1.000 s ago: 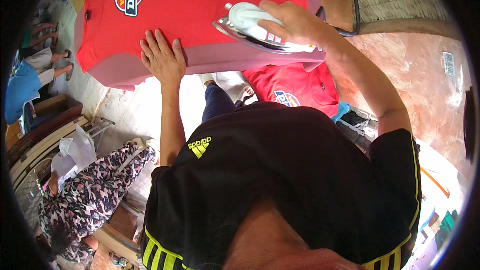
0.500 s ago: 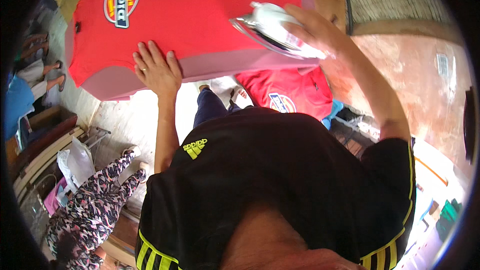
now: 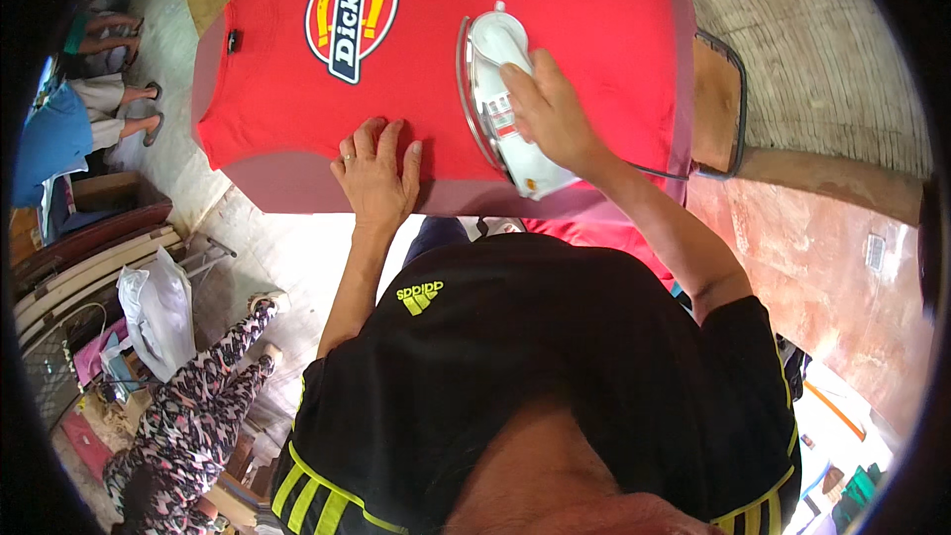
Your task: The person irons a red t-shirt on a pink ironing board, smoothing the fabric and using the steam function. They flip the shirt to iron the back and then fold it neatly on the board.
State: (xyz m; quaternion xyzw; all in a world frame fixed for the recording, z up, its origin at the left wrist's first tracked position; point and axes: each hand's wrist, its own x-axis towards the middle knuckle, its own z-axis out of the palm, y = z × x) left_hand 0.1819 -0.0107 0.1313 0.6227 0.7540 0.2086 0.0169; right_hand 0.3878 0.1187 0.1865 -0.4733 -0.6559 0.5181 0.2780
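Observation:
A red T-shirt [image 3: 446, 50] with a printed emblem near its neck lies spread over the ironing board [image 3: 287, 183], whose mauve cover shows along the near edge. My left hand [image 3: 378, 174] rests on the shirt's near edge, fingers stretched out and a ring on one of them. In my right hand [image 3: 555, 114] is the handle of a white clothes iron [image 3: 530, 163]. The iron stands over the right part of the shirt, with its soleplate toward the cloth; full contact cannot be made out.
Another red cloth [image 3: 614, 236] hangs partly hidden below the board's near edge. A black metal frame [image 3: 741, 109] sticks out at the board's right end. At the lower left, a person in patterned clothes [image 3: 198, 406] is beside a white plastic bag [image 3: 158, 312]. Other people [image 3: 94, 109] are at far left.
The iron, tilted up near the board's right edge before, has come down and swung upright over the shirt in my right hand. The view has shifted, and my left hand stays on the shirt's edge.

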